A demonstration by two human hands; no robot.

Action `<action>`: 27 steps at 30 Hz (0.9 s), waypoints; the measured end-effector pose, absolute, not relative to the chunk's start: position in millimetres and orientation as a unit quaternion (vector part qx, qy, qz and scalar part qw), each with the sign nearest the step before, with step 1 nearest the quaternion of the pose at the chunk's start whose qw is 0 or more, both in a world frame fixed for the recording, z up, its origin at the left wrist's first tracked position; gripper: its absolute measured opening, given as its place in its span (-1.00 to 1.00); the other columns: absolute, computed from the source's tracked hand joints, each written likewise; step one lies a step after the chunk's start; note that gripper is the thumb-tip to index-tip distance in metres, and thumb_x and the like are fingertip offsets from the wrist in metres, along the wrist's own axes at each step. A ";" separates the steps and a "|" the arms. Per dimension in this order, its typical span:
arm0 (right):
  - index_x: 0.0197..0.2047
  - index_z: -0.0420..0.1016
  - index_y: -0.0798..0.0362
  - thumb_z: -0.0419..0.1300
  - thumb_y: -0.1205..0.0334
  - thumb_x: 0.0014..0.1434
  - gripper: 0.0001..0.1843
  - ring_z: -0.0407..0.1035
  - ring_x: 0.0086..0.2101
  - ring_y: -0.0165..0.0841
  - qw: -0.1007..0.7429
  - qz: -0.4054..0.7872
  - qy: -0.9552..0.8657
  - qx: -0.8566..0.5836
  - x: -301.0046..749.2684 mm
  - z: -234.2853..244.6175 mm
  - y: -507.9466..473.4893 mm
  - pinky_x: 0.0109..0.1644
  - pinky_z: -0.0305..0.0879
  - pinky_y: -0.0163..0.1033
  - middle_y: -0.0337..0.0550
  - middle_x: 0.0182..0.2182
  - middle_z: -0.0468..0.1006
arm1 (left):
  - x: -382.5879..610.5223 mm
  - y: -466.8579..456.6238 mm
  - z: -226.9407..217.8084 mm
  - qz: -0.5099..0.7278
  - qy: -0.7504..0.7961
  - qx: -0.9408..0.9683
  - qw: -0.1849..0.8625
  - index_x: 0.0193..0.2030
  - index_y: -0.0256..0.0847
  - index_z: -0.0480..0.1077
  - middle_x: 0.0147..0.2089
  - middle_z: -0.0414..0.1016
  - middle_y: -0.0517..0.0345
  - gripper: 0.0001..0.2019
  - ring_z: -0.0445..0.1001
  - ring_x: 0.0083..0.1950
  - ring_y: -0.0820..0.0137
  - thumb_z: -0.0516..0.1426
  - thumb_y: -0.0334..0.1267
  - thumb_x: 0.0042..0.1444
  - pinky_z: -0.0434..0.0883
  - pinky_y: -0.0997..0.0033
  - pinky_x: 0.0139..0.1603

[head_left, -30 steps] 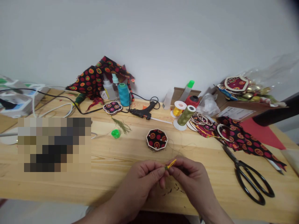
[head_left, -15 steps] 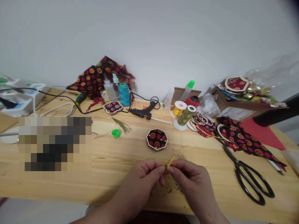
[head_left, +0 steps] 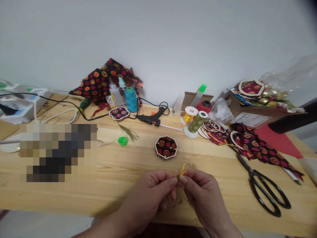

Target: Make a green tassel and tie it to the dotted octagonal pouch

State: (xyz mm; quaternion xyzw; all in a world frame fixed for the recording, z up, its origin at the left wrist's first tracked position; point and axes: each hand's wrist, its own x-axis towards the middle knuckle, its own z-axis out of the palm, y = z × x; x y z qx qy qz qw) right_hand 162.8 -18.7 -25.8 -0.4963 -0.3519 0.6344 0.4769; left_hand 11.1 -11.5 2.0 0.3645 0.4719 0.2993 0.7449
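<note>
My left hand (head_left: pixel 158 188) and my right hand (head_left: pixel 204 190) meet thumb to thumb near the table's front edge, both closed in a pinch. Between the fingertips sits a small bit of green thread, mostly covered by the thumbs. Short ends of yellow cord (head_left: pixel 183 170) stick up from the same spot, beside the right thumb. Just beyond the hands lies an octagonal wood-framed fabric piece (head_left: pixel 166 147) with a black and red pattern and small white beads. Loose thin thread trails to its right.
Open black scissors (head_left: pixel 267 188) lie at the right. A hot glue gun (head_left: pixel 151 118), a green cap (head_left: pixel 122 141) and a tasselled flower-shaped piece (head_left: pixel 119 113) are farther back. Thread spools (head_left: pixel 197 122) stand near patterned fabric (head_left: pixel 262 148). A blurred-out patch covers the left.
The yellow cord ends now stand more upright and spread apart between my fingertips. My thumbs have shifted slightly; the things on the table stay put.
</note>
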 end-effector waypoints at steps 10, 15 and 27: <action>-0.49 0.63 0.07 0.40 0.10 -0.06 -0.80 -0.14 -0.68 -0.59 0.485 0.630 -0.338 -0.504 164.3 -26.5 -21.1 -0.65 -0.21 -0.42 -0.37 -0.72 0.28 | 11.4 -12.3 3.0 0.287 0.476 0.384 0.738 -0.58 -0.23 0.33 -0.65 0.18 0.36 -0.69 0.06 -0.61 0.55 0.15 -0.13 0.11 -0.05 0.51 -0.59; -0.48 0.64 0.05 0.39 0.09 -0.04 -0.81 -0.15 -0.70 -0.60 0.481 0.629 -0.348 -0.501 166.1 -28.1 -22.5 -0.67 -0.24 -0.43 -0.39 -0.74 0.22 | 11.0 -12.6 3.9 0.265 0.497 0.423 0.710 -0.57 -0.21 0.34 -0.64 0.18 0.36 -0.69 0.08 -0.60 0.52 0.12 -0.11 0.13 -0.02 0.49 -0.58; -0.47 0.63 0.03 0.38 0.11 -0.02 -0.83 0.02 -0.66 -0.56 0.483 0.617 -0.363 -0.505 163.4 -29.3 -21.6 -0.64 -0.04 -0.45 -0.35 -0.71 0.28 | 9.2 -16.5 -0.5 0.313 0.505 0.655 0.467 -0.50 -0.15 0.44 -0.55 0.39 0.27 -0.71 0.33 -0.48 0.42 0.04 -0.25 0.22 0.22 0.49 -0.41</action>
